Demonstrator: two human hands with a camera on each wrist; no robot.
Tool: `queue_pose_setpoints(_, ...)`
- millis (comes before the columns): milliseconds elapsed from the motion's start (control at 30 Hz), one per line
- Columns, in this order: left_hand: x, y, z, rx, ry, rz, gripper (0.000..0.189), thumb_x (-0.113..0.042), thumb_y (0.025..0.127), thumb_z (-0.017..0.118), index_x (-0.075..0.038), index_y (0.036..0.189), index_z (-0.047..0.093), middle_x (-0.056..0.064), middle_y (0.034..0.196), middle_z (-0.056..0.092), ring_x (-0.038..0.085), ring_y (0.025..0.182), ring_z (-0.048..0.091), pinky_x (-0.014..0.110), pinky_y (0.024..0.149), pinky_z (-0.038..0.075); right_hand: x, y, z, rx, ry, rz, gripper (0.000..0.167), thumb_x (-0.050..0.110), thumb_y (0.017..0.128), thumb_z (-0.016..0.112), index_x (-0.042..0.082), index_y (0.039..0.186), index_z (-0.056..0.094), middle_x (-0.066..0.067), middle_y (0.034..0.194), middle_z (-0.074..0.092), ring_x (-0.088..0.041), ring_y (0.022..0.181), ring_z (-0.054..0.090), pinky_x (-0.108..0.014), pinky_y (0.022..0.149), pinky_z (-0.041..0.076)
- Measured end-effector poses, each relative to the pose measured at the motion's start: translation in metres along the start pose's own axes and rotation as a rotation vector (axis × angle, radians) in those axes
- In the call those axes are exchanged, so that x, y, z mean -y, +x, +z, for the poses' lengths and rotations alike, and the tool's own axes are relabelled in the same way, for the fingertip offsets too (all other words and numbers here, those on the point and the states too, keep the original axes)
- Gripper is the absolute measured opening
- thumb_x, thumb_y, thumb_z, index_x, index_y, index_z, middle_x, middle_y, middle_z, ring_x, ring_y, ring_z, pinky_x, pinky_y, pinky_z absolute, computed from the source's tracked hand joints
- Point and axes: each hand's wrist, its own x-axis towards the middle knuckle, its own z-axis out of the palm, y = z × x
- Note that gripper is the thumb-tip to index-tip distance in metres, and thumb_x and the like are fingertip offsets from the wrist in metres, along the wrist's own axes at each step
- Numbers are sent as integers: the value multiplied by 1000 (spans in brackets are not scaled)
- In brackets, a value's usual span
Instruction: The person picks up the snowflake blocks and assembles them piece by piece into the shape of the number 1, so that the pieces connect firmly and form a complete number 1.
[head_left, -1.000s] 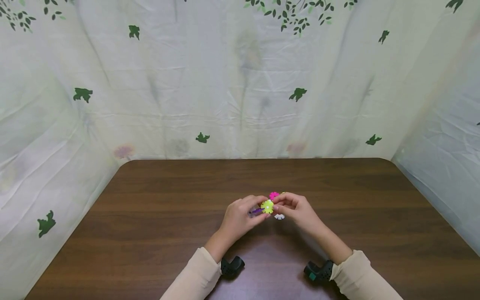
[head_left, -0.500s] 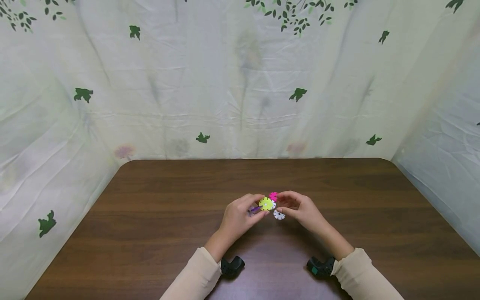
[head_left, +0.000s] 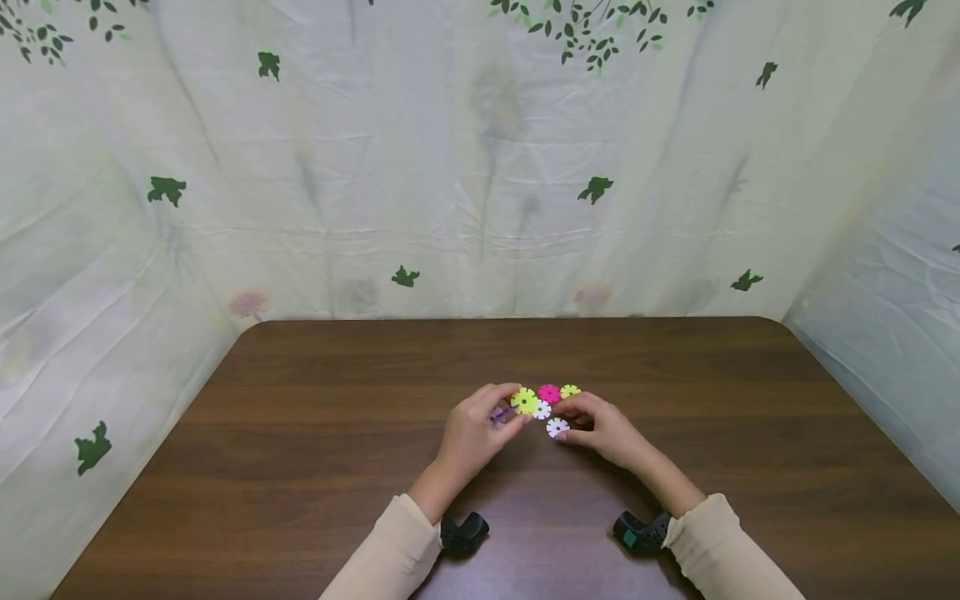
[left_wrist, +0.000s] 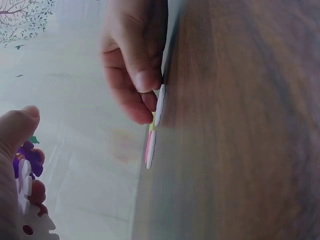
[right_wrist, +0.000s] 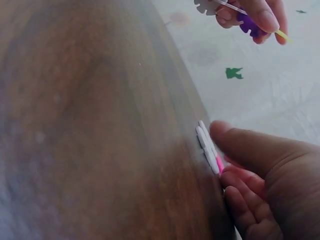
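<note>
In the head view my left hand [head_left: 480, 427] pinches a small cluster of notched plastic snowflake discs, raised above the table. A yellow disc [head_left: 523, 401] faces up; a purple disc [right_wrist: 248, 25] and a whitish disc [right_wrist: 205, 6] show in the right wrist view. My right hand [head_left: 609, 427] is low over the table, thumb and fingers apart. Its thumb is at the edge of a loose white disc [head_left: 557, 427]; whether it touches cannot be told. A second white disc [head_left: 542, 409], a pink disc [head_left: 549, 392] and a yellow one [head_left: 570, 390] lie close by.
The brown wooden table [head_left: 337, 467] has its far edge behind the discs. A pale curtain [head_left: 450, 208] with leaf patterns hangs behind and at both sides. Dark cameras sit on both wrists, near the tabletop.
My right hand has let go of the yellow disc in the cluster and come to the loose white disc. My left hand has shifted slightly left and away with the cluster.
</note>
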Motion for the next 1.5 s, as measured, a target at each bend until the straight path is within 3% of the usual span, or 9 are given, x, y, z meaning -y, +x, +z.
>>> queue_pose_setpoints(200,2,-1,0,-5,4,-13,36,-16,68,79,-6,99,64,0,84,62,11,71,58,20,64,47,-23,1,4,31,-95,-10,29,9,77,71,3,104,64,-7,102,54,-18,84,52,-27,71,45)
queue_pose_setpoints(300,3,-1,1,-10,7,-9,36,-17,68,79,-6,99,64,0,83,62,11,71,58,20,63,47,-23,1,4,29,-92,-6,26,8,76,72,4,100,63,-5,96,52,-16,79,49,-27,67,44)
queue_pose_setpoints(500,3,-2,1,-19,9,-1,37,-17,67,80,-6,98,64,0,83,62,9,70,57,19,61,46,-20,1,3,16,-29,37,24,6,78,69,6,100,58,1,78,52,-14,69,48,-25,60,42)
queue_pose_setpoints(633,3,-1,1,-13,5,-8,36,-16,67,79,-6,98,64,0,83,62,8,71,57,19,62,47,-18,2,2,-9,42,23,23,0,81,64,2,104,61,-3,79,57,-13,69,52,-25,61,45)
queue_pose_setpoints(800,3,-1,2,-6,2,-9,36,-16,67,79,-6,98,63,0,84,62,9,71,57,18,63,47,-14,4,0,-61,165,84,21,-4,81,62,-5,102,57,-11,83,58,-19,71,56,-25,61,47)
queue_pose_setpoints(967,2,-1,2,-2,-3,-12,37,-15,67,80,-6,98,64,0,84,62,11,71,58,19,62,47,-7,5,-3,-128,219,134,15,-3,80,63,-6,93,56,-12,82,58,-22,71,56,-26,59,47)
queue_pose_setpoints(1133,3,-2,2,0,-3,-15,37,-16,66,80,-6,98,64,0,83,62,10,70,57,19,62,47,-2,6,-9,-167,246,116,16,3,80,65,-3,93,58,-10,82,59,-31,74,58,-29,62,48)
queue_pose_setpoints(1300,3,-2,2,18,-2,-16,36,-16,67,79,-7,98,64,-1,84,62,8,72,57,18,63,47,6,4,-14,-181,288,103,17,7,81,66,-2,93,59,-12,84,59,-43,79,55,-41,67,49)
queue_pose_setpoints(1500,3,-3,2,57,-18,-15,35,-16,68,79,-7,99,64,-1,85,62,8,72,56,18,64,46,14,3,-18,-181,290,83,15,8,81,65,-1,92,59,-12,86,59,-41,79,54,-44,70,49)
